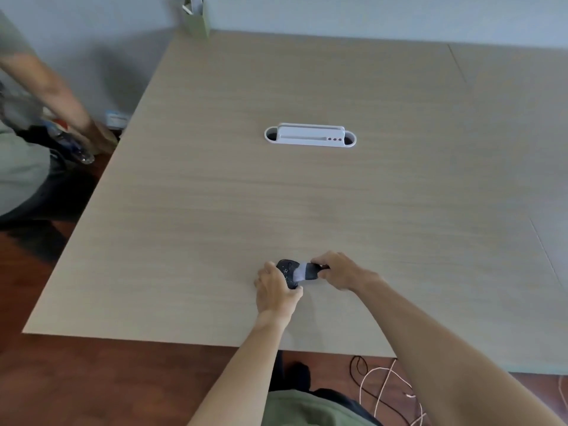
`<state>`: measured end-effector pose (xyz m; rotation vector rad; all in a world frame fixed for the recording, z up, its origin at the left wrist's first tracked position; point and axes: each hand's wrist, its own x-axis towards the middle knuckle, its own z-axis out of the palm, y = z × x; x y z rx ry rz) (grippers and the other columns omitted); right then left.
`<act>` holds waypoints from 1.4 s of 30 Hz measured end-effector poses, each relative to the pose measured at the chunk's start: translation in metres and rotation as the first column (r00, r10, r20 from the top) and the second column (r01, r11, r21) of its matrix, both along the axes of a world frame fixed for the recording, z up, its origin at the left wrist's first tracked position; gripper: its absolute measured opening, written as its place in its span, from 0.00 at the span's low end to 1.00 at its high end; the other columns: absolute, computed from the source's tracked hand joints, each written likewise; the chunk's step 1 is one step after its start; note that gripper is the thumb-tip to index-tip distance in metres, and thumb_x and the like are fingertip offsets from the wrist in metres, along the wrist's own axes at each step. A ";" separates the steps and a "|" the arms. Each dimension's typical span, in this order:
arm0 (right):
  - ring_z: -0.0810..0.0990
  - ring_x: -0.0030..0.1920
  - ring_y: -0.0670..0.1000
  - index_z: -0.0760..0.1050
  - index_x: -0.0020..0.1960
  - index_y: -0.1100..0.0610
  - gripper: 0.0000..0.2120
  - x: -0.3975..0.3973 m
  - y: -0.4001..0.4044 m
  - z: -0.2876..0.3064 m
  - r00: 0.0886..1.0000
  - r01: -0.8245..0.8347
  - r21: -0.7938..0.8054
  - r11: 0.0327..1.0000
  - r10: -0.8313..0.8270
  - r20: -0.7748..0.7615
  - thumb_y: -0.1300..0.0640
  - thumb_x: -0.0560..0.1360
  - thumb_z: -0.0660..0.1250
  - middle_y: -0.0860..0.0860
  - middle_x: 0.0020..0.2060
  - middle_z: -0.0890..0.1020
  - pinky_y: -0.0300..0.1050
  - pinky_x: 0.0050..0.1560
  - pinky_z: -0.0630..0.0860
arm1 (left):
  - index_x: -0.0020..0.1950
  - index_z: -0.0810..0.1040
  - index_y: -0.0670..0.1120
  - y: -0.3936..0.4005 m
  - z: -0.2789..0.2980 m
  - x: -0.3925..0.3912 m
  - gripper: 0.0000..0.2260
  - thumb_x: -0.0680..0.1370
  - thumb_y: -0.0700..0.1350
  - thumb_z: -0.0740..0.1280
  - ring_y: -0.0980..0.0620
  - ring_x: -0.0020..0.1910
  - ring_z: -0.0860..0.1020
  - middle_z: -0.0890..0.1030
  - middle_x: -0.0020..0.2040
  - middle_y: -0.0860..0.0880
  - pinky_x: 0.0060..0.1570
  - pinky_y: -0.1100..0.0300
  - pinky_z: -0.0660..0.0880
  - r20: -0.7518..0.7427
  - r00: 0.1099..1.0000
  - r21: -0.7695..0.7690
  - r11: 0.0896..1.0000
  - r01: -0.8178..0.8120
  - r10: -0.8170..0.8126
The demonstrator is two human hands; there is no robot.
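1. Closest to me, below my forearms, is my green shirt [295, 407]. White and black cables [384, 392] lie on the wooden floor under my right arm.
2. My left hand [276, 292] grips the left end of a dark sock [286, 269], with the fingers curled over it and the thumb on the near side.
3. My right hand [338, 272] pinches the sock's right end, just past its pale grey band.
4. The sock stretches between both hands, low at the table [215, 210] near its front edge. I cannot tell whether it touches the wood.
5. Well beyond my hands, a white socket strip [310, 137] is set into the tabletop.
6. Far past my left hand, at the far corner of the table, stands a green box [198, 23].
7. Well off to the left of my left hand, beside the table, is another person [21, 167], with a clear plastic bottle [72, 146] close to their hand.
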<state>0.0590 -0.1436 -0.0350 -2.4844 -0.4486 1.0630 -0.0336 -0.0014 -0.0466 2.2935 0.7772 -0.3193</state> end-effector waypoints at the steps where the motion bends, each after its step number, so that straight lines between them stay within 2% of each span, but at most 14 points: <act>1: 0.75 0.42 0.58 0.69 0.36 0.53 0.08 0.001 -0.001 0.001 1.000 -0.017 -0.042 0.999 0.017 0.013 0.64 0.69 0.57 0.51 0.36 0.75 0.48 0.42 0.66 | 0.61 0.66 0.41 0.000 0.000 0.000 0.26 0.70 0.48 0.74 0.41 0.58 0.71 0.72 0.59 0.43 0.54 0.52 0.74 -0.003 1.000 -0.003 1.000 0.001 -0.001; 4: 0.73 0.43 0.57 0.67 0.35 0.52 0.10 0.006 -0.001 0.006 0.996 -0.013 -0.055 0.998 0.017 0.082 0.65 0.70 0.57 0.51 0.38 0.75 0.47 0.43 0.65 | 0.61 0.66 0.41 0.001 0.001 0.000 0.27 0.70 0.48 0.74 0.40 0.59 0.71 0.72 0.59 0.42 0.54 0.50 0.75 -0.015 1.000 0.000 1.000 0.004 -0.004; 8: 0.68 0.37 0.55 0.68 0.33 0.53 0.13 0.007 0.008 0.012 0.996 0.047 0.103 0.994 -0.054 0.069 0.68 0.71 0.57 0.49 0.31 0.72 0.47 0.39 0.64 | 0.60 0.66 0.40 0.001 0.001 0.000 0.26 0.70 0.49 0.75 0.40 0.59 0.71 0.72 0.59 0.42 0.54 0.51 0.74 -0.018 1.000 0.000 1.000 0.008 -0.008; 11: 0.73 0.41 0.56 0.70 0.37 0.55 0.12 0.002 0.008 0.008 0.993 -0.060 -0.017 0.998 0.062 0.102 0.70 0.67 0.53 0.53 0.38 0.78 0.48 0.44 0.64 | 0.60 0.66 0.41 0.003 0.002 0.000 0.26 0.69 0.48 0.74 0.41 0.58 0.71 0.72 0.59 0.42 0.54 0.51 0.75 -0.015 1.000 0.007 1.000 0.027 -0.027; 14: 0.75 0.44 0.57 0.69 0.35 0.54 0.14 0.006 -0.003 0.005 0.987 -0.027 -0.090 0.996 0.041 0.155 0.72 0.67 0.53 0.53 0.41 0.79 0.47 0.45 0.63 | 0.59 0.67 0.40 0.006 0.002 0.001 0.25 0.69 0.47 0.74 0.41 0.58 0.71 0.72 0.58 0.43 0.54 0.52 0.74 -0.012 0.998 0.024 0.998 0.055 -0.054; 19: 0.69 0.40 0.54 0.75 0.45 0.66 0.11 0.006 0.005 0.010 0.997 0.023 0.126 0.992 -0.033 0.072 0.71 0.70 0.55 0.61 0.40 0.78 0.46 0.41 0.64 | 0.59 0.67 0.40 0.008 0.001 0.002 0.25 0.69 0.46 0.74 0.41 0.59 0.71 0.73 0.58 0.42 0.52 0.52 0.74 -0.006 0.998 0.025 0.998 0.059 -0.059; 24: 0.74 0.44 0.57 0.70 0.35 0.54 0.14 0.007 0.002 0.009 0.988 -0.020 -0.099 0.995 0.034 0.150 0.72 0.67 0.53 0.52 0.40 0.79 0.47 0.46 0.65 | 0.59 0.68 0.40 0.014 0.000 0.003 0.25 0.68 0.45 0.75 0.42 0.58 0.71 0.73 0.57 0.43 0.52 0.54 0.73 0.017 0.993 0.048 0.992 0.117 -0.117; 26: 0.72 0.42 0.57 0.73 0.36 0.57 0.13 0.012 0.005 0.010 0.991 0.037 -0.006 0.999 -0.036 0.128 0.71 0.68 0.55 0.54 0.38 0.77 0.47 0.43 0.66 | 0.59 0.68 0.40 0.017 0.000 0.004 0.25 0.68 0.45 0.75 0.42 0.59 0.71 0.73 0.57 0.43 0.52 0.54 0.73 0.020 0.990 0.051 0.989 0.141 -0.142; 28: 0.71 0.40 0.58 0.77 0.46 0.65 0.11 0.011 0.013 0.014 0.995 0.053 0.101 0.994 -0.061 0.074 0.70 0.70 0.56 0.60 0.39 0.78 0.49 0.41 0.69 | 0.60 0.68 0.39 0.018 -0.001 0.005 0.26 0.68 0.44 0.75 0.42 0.59 0.71 0.73 0.58 0.43 0.53 0.54 0.73 0.019 0.987 0.051 0.986 0.156 -0.157; 30: 0.70 0.39 0.58 0.76 0.45 0.66 0.12 0.008 0.019 0.016 0.999 0.003 0.073 0.997 -0.006 0.049 0.71 0.69 0.55 0.64 0.42 0.79 0.49 0.40 0.68 | 0.60 0.68 0.40 0.020 -0.001 0.005 0.26 0.68 0.44 0.75 0.42 0.59 0.72 0.74 0.58 0.43 0.54 0.55 0.73 0.022 0.983 0.063 0.981 0.181 -0.183; 33: 0.69 0.41 0.55 0.70 0.36 0.55 0.14 0.010 0.017 0.019 0.994 -0.040 -0.098 0.994 0.049 0.098 0.72 0.68 0.54 0.54 0.38 0.75 0.46 0.45 0.65 | 0.60 0.68 0.40 0.023 -0.001 0.007 0.25 0.68 0.43 0.75 0.42 0.58 0.72 0.74 0.57 0.44 0.53 0.56 0.72 0.010 0.967 0.108 0.962 0.252 -0.255; 35: 0.71 0.43 0.55 0.72 0.35 0.52 0.17 0.016 0.018 0.021 0.995 -0.035 -0.073 0.997 0.042 0.093 0.72 0.69 0.54 0.51 0.40 0.76 0.46 0.46 0.66 | 0.60 0.68 0.40 0.025 -0.003 0.008 0.24 0.69 0.44 0.74 0.43 0.58 0.72 0.74 0.57 0.44 0.53 0.56 0.72 -0.006 0.950 0.146 0.940 0.310 -0.312; 39: 0.75 0.44 0.52 0.82 0.52 0.56 0.22 0.015 0.028 0.021 0.999 -0.045 0.119 0.992 0.043 0.016 0.71 0.71 0.54 0.51 0.43 0.82 0.45 0.46 0.71 | 0.61 0.68 0.41 0.028 -0.003 0.009 0.25 0.69 0.45 0.74 0.44 0.58 0.73 0.75 0.57 0.44 0.52 0.56 0.74 -0.030 0.928 0.183 0.911 0.370 -0.371; 42: 0.69 0.37 0.53 0.76 0.39 0.55 0.20 0.011 0.029 0.024 0.996 -0.090 -0.044 0.995 0.091 0.016 0.72 0.63 0.50 0.49 0.33 0.73 0.45 0.40 0.66 | 0.60 0.69 0.42 0.028 -0.002 0.011 0.24 0.69 0.44 0.74 0.44 0.57 0.73 0.75 0.57 0.45 0.50 0.55 0.74 -0.042 0.921 0.198 0.900 0.388 -0.387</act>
